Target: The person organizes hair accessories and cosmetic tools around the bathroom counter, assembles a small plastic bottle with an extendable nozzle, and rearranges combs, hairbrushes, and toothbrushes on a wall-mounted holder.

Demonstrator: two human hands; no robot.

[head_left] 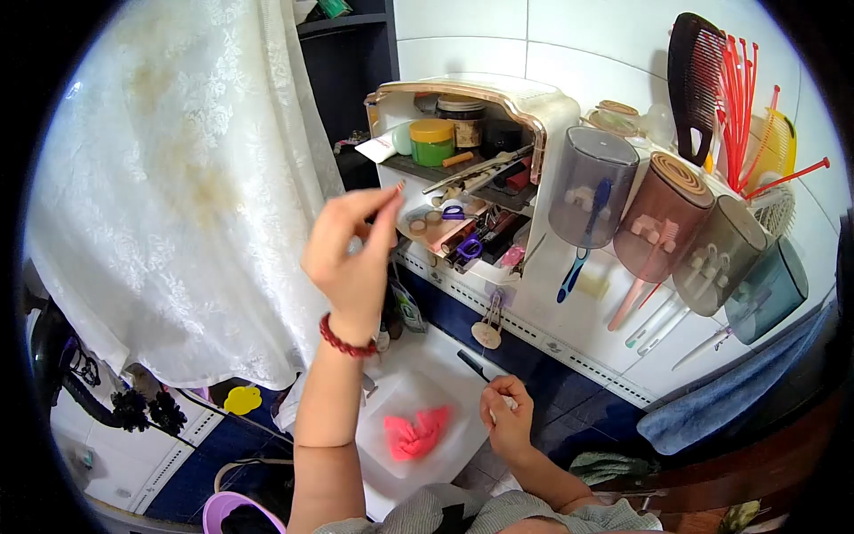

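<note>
Two fingertips of my left grip [341, 256] pinch a tiny item [400, 186], which could drop if they slacken. Below and right, my right grip [510, 429] curls around something white [510, 403]; whether it holds the dark tool [473, 365] beside it, I cannot tell. A slip could reach the basin's pink cloth [415, 433]. Beyond my left grip, bumping could spill the crowded cabinet [553, 111].

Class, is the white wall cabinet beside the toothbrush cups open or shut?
Open: nothing covers the front of the cabinet, and the green jar with a yellow lid shows plainly on its upper shelf.
</note>
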